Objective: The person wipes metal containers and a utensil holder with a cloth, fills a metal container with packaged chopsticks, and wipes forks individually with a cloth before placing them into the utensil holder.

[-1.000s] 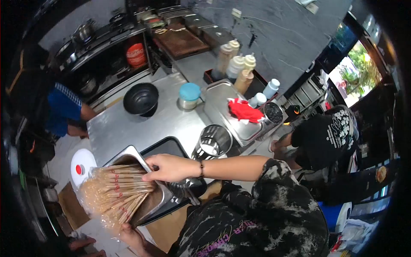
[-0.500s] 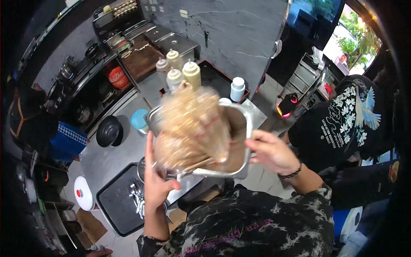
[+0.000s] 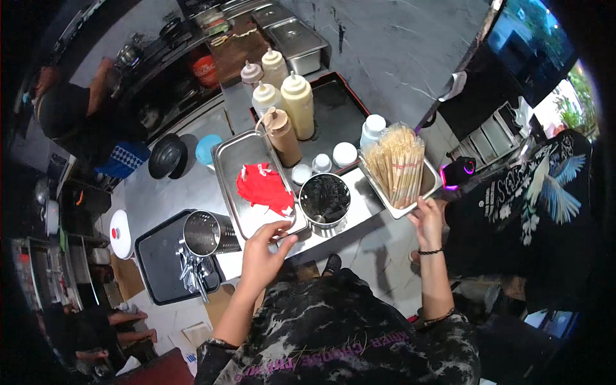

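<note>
In the head view, we see pale chopsticks (image 3: 404,176) in clear, red-printed wrappers, fanned out in a steel pan (image 3: 431,182) beside the white bottle (image 3: 373,132). The right hand (image 3: 428,223) is clamped on the pan's near rim; the left hand (image 3: 262,253), thumb and fingers apart, is by the tray (image 3: 245,155), contact unclear.

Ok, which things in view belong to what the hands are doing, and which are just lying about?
In the job, it seems:
steel container held by the right hand
wrapped chopsticks inside it

Probably just lying about:
red cloth near the left hand
squeeze bottles
black tray
cutlery
white lid
</note>
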The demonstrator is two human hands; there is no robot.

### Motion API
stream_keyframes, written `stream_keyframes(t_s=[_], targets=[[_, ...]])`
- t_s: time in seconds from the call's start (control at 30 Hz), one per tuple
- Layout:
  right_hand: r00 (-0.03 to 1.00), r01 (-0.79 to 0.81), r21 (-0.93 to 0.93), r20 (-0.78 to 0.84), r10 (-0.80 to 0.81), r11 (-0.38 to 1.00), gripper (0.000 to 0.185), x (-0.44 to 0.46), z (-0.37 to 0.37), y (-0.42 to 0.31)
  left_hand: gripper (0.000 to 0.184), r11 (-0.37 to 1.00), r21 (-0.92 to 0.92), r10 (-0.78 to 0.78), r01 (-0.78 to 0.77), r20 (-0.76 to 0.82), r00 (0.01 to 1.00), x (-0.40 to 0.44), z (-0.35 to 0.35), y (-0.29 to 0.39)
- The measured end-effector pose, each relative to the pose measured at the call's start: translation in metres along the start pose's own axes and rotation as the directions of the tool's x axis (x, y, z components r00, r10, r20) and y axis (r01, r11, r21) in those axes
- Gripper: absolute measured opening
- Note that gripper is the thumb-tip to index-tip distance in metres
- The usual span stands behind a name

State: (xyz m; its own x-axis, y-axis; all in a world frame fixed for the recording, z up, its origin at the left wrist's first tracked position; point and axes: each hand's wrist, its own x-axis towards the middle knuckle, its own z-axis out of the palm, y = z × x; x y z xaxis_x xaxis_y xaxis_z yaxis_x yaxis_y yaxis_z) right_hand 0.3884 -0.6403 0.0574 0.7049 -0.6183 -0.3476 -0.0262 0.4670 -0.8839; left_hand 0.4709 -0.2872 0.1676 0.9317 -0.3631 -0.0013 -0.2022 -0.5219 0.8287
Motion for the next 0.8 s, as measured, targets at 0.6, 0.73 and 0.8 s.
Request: stream_keyframes(t_s=[0.6, 0.73, 0.8], targets=[[0.672, 0.710, -0.667, 0.548, -0.499, 0.224, 0.019, -0.064, 0.136, 0.001, 0.019, 0.980, -0.149, 0.170, -0.128, 0.313, 0.935, 0.015, 0.004, -0.048], [0.661, 0.746, -0.631, 0.740, 0.121, -0.212, 0.011, -0.039, 0.181, 0.021, 0.022, 0.928, -0.152, 0.372, -0.340, 0.427, 0.824, 0.025, -0.008, -0.055], [0.660, 0.742, -0.607, 0.737, 0.148, -0.286, 0.007, -0.032, 0.190, 0.019, 0.023, 0.926, -0.170, 0.376, -0.337, 0.486, 0.789, 0.028, -0.018, -0.060]])
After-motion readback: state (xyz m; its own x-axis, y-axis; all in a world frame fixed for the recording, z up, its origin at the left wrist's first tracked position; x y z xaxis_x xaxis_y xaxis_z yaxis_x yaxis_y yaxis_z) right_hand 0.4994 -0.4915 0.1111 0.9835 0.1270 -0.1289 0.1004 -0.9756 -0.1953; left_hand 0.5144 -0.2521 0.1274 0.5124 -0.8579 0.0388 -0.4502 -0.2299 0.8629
